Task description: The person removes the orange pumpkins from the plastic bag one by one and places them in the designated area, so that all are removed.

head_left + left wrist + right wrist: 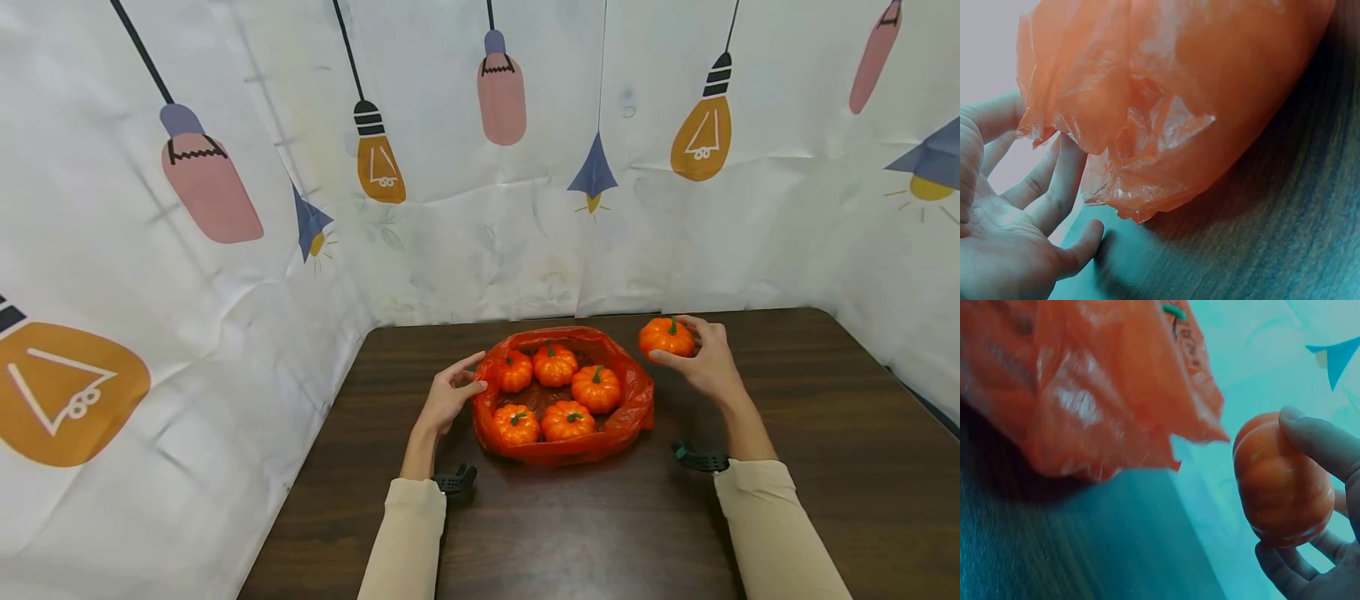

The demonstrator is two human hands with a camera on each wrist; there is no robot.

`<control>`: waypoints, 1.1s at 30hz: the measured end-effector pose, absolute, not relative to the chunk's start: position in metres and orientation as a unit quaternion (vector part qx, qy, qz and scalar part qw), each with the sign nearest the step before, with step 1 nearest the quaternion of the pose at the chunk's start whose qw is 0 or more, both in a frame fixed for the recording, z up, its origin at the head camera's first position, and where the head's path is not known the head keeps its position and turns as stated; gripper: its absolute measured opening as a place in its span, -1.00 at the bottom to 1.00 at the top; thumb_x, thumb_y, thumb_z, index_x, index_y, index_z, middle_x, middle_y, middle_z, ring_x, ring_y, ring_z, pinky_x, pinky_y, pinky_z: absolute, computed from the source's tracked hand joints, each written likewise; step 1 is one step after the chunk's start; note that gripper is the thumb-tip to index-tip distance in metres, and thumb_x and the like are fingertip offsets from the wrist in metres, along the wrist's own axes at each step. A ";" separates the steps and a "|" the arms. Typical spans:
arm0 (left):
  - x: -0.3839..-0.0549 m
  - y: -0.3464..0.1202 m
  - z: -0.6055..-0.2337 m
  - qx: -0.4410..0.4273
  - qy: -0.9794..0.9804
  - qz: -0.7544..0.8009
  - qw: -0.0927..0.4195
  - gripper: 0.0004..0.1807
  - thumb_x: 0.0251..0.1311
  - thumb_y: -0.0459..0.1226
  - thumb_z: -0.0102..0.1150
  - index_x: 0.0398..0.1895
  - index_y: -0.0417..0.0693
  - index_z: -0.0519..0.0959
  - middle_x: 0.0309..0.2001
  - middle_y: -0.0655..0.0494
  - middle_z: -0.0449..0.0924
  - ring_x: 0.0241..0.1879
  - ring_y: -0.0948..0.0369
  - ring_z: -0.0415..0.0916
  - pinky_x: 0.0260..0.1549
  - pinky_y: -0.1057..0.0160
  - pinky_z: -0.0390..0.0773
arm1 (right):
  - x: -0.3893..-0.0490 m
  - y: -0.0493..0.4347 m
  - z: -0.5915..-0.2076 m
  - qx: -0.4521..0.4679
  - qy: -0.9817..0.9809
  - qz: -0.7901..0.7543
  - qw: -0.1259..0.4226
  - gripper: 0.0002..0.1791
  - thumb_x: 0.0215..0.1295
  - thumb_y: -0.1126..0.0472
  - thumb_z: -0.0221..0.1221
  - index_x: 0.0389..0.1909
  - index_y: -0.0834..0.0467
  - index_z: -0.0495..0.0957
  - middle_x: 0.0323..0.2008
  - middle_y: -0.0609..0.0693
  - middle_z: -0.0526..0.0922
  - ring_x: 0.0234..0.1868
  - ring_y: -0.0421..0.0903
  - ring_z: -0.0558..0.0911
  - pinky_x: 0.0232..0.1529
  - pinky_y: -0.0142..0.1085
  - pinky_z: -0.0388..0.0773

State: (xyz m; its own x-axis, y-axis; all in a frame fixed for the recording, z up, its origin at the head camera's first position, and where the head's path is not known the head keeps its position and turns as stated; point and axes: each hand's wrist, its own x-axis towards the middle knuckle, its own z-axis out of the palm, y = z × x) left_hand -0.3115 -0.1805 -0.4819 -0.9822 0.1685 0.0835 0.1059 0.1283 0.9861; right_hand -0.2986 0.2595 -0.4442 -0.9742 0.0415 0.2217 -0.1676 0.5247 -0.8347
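Observation:
A small orange pumpkin point(666, 337) with a green stem is held up by my right hand point(701, 354), just right of the bag. In the right wrist view its ribbed side point(1282, 481) sits between thumb and fingers. A red plastic bag point(637, 408), its rim spread wide, stands on the table with several similar pumpkins point(596, 388) inside. My left hand point(447, 396) is at the bag's left edge, touching it with loosely extended fingers. In the left wrist view some fingertips are hidden behind the thin plastic point(1097, 81).
The dark wooden table point(585, 533) reaches back to a white wall covering point(480, 250) printed with hanging lamps. Black bands point(701, 460) are on both wrists. Table surface extends to the right of the bag and in front of it.

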 end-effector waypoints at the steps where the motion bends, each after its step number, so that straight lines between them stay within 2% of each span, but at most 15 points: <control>1: -0.312 -0.180 -0.482 0.091 0.751 0.654 0.024 -0.44 0.31 -0.37 0.31 0.37 0.14 0.55 -0.08 -0.12 0.63 0.00 0.10 0.54 -0.03 0.17 0.67 | -0.299 0.261 -0.446 0.034 -0.868 0.484 0.107 -0.03 0.27 -0.07 0.39 0.53 0.28 0.17 0.32 0.42 0.08 0.29 0.40 0.33 0.19 0.19 0.40; 5: -0.312 -0.179 -0.482 0.088 0.749 0.656 0.021 -0.45 0.31 -0.38 0.30 0.36 0.12 0.56 -0.09 -0.11 0.63 0.00 0.09 0.54 -0.05 0.17 0.68 | -0.302 0.267 -0.455 0.024 -0.875 0.473 0.103 -0.02 0.28 -0.09 0.38 0.52 0.30 0.16 0.32 0.46 0.08 0.27 0.43 0.31 0.22 0.29 0.38; 17: -0.308 -0.180 -0.481 0.092 0.753 0.651 0.024 -0.43 0.32 -0.36 0.30 0.40 0.09 0.52 -0.04 -0.17 0.60 0.00 0.10 0.51 -0.04 0.19 0.67 | -0.307 0.276 -0.475 0.003 -0.893 0.445 0.063 0.02 0.29 -0.15 0.35 0.52 0.36 0.13 0.36 0.53 0.06 0.24 0.44 0.29 0.25 0.37 0.29; 23: -0.308 -0.179 -0.481 0.093 0.752 0.652 0.021 -0.42 0.31 -0.37 0.30 0.40 0.08 0.52 -0.02 -0.24 0.59 -0.04 0.13 0.54 -0.02 0.16 0.67 | -0.308 0.278 -0.478 -0.001 -0.892 0.448 0.050 0.03 0.29 -0.15 0.35 0.53 0.35 0.11 0.38 0.52 0.04 0.26 0.45 0.27 0.26 0.36 0.28; 33: -0.311 -0.179 -0.483 0.087 0.749 0.657 0.014 -0.44 0.31 -0.39 0.29 0.39 0.06 0.53 -0.05 -0.16 0.62 -0.05 0.14 0.55 -0.03 0.18 0.68 | -0.323 0.279 -0.483 0.016 -0.891 0.452 0.045 0.06 0.28 -0.18 0.35 0.55 0.33 0.09 0.39 0.51 0.04 0.26 0.44 0.28 0.25 0.35 0.31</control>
State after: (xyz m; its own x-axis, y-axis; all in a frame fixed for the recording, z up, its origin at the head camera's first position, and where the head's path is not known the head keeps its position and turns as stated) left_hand -0.3109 -0.1792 -0.4829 -0.9844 0.1493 0.0934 0.1121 0.1220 0.9862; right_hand -0.3225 0.2787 -0.4832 -0.9955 0.0115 0.0941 -0.0692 0.5903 -0.8042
